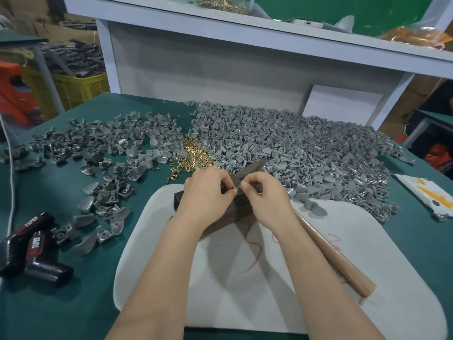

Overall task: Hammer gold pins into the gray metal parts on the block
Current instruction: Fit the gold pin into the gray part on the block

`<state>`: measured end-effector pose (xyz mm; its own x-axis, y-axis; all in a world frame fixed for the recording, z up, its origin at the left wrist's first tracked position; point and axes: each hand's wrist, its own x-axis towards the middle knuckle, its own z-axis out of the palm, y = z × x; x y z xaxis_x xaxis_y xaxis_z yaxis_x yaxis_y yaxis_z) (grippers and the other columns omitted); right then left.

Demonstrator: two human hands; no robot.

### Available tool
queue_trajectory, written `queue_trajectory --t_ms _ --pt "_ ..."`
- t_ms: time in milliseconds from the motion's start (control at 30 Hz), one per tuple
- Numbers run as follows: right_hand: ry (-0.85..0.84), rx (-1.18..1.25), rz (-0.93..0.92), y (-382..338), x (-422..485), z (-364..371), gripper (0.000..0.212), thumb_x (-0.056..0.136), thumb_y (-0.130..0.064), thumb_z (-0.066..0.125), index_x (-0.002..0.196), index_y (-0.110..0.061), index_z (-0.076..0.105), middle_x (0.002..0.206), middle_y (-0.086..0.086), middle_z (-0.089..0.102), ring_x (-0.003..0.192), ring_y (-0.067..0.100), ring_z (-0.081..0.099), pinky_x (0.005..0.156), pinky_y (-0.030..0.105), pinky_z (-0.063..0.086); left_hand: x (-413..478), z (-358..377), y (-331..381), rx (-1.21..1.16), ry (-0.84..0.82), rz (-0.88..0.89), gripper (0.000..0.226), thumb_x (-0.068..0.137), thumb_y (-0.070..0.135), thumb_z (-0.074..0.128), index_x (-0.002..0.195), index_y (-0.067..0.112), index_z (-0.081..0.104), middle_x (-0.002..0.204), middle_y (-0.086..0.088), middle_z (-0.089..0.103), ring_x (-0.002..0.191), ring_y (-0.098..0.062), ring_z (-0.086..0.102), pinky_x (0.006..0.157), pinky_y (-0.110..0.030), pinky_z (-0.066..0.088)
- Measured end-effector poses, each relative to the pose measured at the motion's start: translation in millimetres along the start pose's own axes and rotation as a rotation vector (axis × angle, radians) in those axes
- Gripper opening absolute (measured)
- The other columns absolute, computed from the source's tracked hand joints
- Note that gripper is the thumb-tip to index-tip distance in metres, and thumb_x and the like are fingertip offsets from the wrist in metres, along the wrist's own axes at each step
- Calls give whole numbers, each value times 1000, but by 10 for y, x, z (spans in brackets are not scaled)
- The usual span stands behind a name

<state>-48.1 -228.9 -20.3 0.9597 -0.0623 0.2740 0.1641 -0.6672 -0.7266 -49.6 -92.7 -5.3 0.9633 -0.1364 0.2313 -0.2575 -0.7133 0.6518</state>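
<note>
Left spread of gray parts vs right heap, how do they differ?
The left spread lies loose, green table showing between parts; the right heap is dense and piled. Left spread parts look darker and bigger, right heap ones paler and smaller. Both sit on the table, flanking the gold pins.

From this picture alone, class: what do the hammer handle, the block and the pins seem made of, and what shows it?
Hammer handle: probably wood, smooth tan with a matte finish. Block: possibly steel, dark, dull, sharp-cornered. Pins: likely brass or plated metal, bright yellow glints.
</note>
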Motion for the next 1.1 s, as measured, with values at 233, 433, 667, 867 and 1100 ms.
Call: queue_trajectory --t_ms 233,433,667,867,1100 --pt "37 -300 -190 -122 -64 2 9 90 -5 51 86 -9 58 93 1 47 85 21 50 77 30 37 -4 -4 3 12 0 13 15 84 27 67 74 28 56 92 5 62 98 -24 56 89 -43 45" --pt "-24 -578 -246 -211 -28 -2 12 89 -5 48 97 -7 56 108 8 49 96 28 51 74 30 31 2 -9 28 15 -14 27 17 85 24 66 74 26 54 92 0 61 97 -28 55 88 -44 46" --pt "-81 -688 -255 -325 -8 -25 23 86 -2 49 108 -7 52 115 9 48 104 28 51 83 31 38 2 -23 43 61 -23 56 6 87 18 62 81 18 64 96 -6 62 99 -31 52 88 -44 44" --pt "-86 -734 -241 -382 -19 -28 25 85 -2 50 110 -8 51 116 9 48 106 27 52 83 32 40 -11 -23 59 82 -20 59 7 88 17 59 84 15 65 99 -8 60 100 -32 49 87 -44 42" --pt "-112 -723 -220 -369 35 -22 25 85 -3 53 109 -8 52 116 9 48 103 28 55 70 28 32 -8 -19 60 96 -13 63 8 88 18 60 87 13 67 100 -7 59 101 -32 49 87 -44 42"
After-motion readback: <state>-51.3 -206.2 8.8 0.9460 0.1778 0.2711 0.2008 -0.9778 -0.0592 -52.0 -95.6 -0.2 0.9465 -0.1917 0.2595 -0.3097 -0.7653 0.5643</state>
